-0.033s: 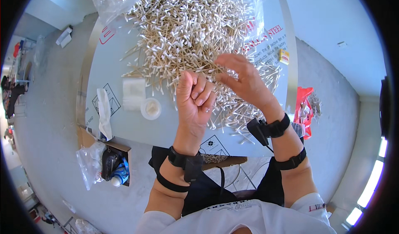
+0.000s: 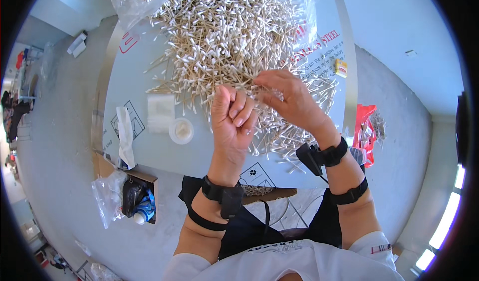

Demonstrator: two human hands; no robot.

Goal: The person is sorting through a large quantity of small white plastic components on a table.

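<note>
A big heap of cotton swabs [image 2: 219,36], white-tipped on pale wooden sticks, covers the middle and far part of the table. My left hand [image 2: 233,114] is at the heap's near edge, palm up, its fingers curled closed; what they hold, if anything, is hidden. Just right of it, my right hand [image 2: 289,99] hovers over the swabs with a gap between its thumb and bent fingers. The space between the two hands is slightly blurred, and I make out no swab held there. Beside my left hand lie a round white tub [image 2: 181,131] and a clear plastic packet [image 2: 161,112].
A clear plastic bag [image 2: 130,6] lies around the heap's far side. White tissue [image 2: 125,136] is at the table's left, a small yellow box [image 2: 341,68] at its right. An open carton [image 2: 152,181] stands lower left; a red bag [image 2: 365,131] is beyond the right edge.
My right hand has dipped slightly nearer, its fingers coming closer to the thumb and to my left hand. My left hand has barely moved.
</note>
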